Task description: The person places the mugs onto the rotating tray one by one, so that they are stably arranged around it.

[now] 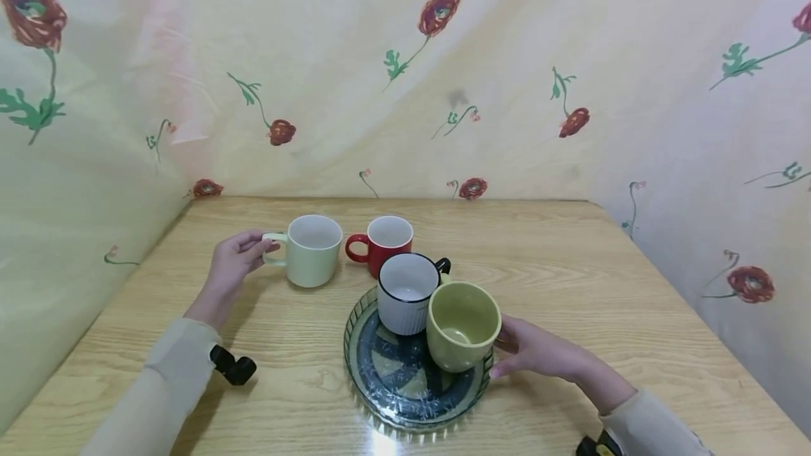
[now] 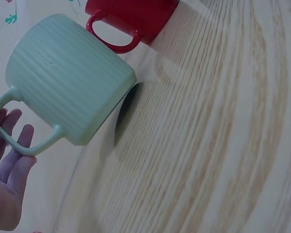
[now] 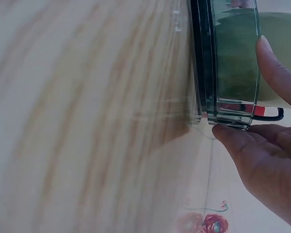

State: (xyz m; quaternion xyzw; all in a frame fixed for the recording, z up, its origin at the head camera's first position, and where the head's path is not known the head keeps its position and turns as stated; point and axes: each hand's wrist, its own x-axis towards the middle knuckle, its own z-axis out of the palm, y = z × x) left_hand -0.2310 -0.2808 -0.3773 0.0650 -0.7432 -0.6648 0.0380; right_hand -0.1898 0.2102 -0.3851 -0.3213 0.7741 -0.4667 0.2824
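My left hand (image 1: 234, 259) grips the handle of a pale green mug (image 1: 313, 259). In the left wrist view the mug's ribbed side (image 2: 63, 73) shows, with a dark shadow under its base edge. A round glass tray (image 1: 374, 403) with a dark blue pattern bears a white mug (image 1: 404, 312) with a black rim and a tilted yellow-green mug (image 1: 453, 350). At the tray's right side, my right hand (image 1: 538, 350) touches the outer wall with thumb and fingers spread. Part of its fingers is hidden behind the yellow-green mug in the head view.
A red mug (image 1: 379, 255) stands behind the tray, between the pale green and white mugs, its handle pointing left. Below lies a light wooden table (image 1: 570, 245). Flowered cloth (image 1: 355, 55) hangs at the back and both sides.
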